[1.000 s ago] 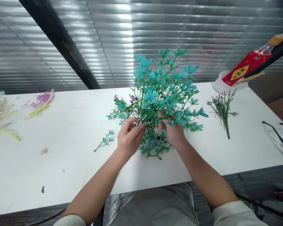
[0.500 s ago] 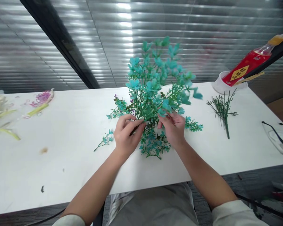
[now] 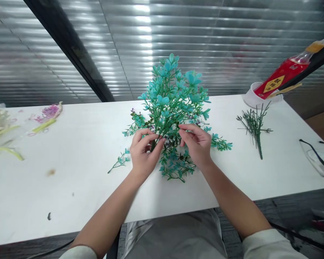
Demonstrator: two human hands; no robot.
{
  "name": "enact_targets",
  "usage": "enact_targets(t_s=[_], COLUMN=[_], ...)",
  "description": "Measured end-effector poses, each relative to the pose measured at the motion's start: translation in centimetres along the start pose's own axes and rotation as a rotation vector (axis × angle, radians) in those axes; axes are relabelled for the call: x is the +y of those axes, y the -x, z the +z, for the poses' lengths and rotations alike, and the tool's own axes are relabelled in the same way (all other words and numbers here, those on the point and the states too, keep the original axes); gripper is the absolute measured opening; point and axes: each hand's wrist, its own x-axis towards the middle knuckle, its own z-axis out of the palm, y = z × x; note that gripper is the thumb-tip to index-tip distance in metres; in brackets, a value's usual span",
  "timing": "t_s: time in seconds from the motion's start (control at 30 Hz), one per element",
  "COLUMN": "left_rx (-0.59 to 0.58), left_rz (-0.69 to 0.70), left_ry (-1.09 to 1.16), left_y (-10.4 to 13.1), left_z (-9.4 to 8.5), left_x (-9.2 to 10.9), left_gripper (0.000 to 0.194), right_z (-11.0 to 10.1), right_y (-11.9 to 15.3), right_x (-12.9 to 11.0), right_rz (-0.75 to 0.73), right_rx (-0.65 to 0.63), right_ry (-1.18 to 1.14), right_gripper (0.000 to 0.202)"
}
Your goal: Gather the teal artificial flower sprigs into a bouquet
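Note:
A bushy bunch of turquoise artificial flowers (image 3: pixel 175 97) stands upright over the middle of the white table (image 3: pixel 91 190). My left hand (image 3: pixel 145 153) pinches its stems low on the left side. At the right side of the bunch is my right hand (image 3: pixel 196 145), thumb and forefinger close together by the foliage; whether a thin stem lies between them is too small to tell. More turquoise sprigs (image 3: pixel 178 165) lie on the table beneath and around the hands. One loose sprig (image 3: pixel 120 160) rests left of my left hand.
Bare green stems (image 3: pixel 256 129) lie at the right, before a clear plastic tub (image 3: pixel 252 99) and a red-labelled bottle (image 3: pixel 282 77). Black-framed glasses (image 3: pixel 317 156) are at the right edge. Purple scraps (image 3: pixel 50 112) and yellow-green strips (image 3: pixel 9 151) lie at the left.
The flower bunch has swung left and its top now sits lower and more compact. My right hand's fingers have shifted slightly at its side; my left hand stays at the stems.

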Motion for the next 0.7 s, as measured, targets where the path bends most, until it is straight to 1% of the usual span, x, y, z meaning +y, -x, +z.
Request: enact_targets(t_s=[0.13, 0.33, 0.5, 0.57, 0.63, 0.7], left_rx=[-0.012, -0.047, -0.053, -0.063, -0.072, -0.081], left_rz=[0.002, 0.083, 0.214, 0.255, 0.291, 0.323], left_ry=[0.013, -0.019, -0.076, -0.086, -0.104, -0.126], left_y=[0.0, 0.4, 0.5, 0.6, 0.7, 0.9], left_z=[0.0, 0.2, 0.3, 0.2, 0.2, 0.1], left_x=[0.1, 0.3, 0.3, 0.3, 0.1, 0.1], left_gripper=[0.014, 0.013, 0.017, 0.018, 0.019, 0.021], right_z=[0.0, 0.3, 0.6, 0.7, 0.6, 0.4], right_y=[0.0, -0.2, -0.3, -0.3, -0.2, 0.1], right_x=[-0.1, -0.4, -0.2, 0.1, 0.5, 1.0], right_rz=[0.024, 0.149, 0.242, 0.283, 0.303, 0.316], right_rx=[0.026, 0.156, 0.192, 0.216, 0.266, 0.275], right_ry=[-0.025, -0.079, -0.063, -0.065, -0.057, -0.013], right_gripper=[0.012, 0.026, 0.02, 0.017, 0.017, 0.017])
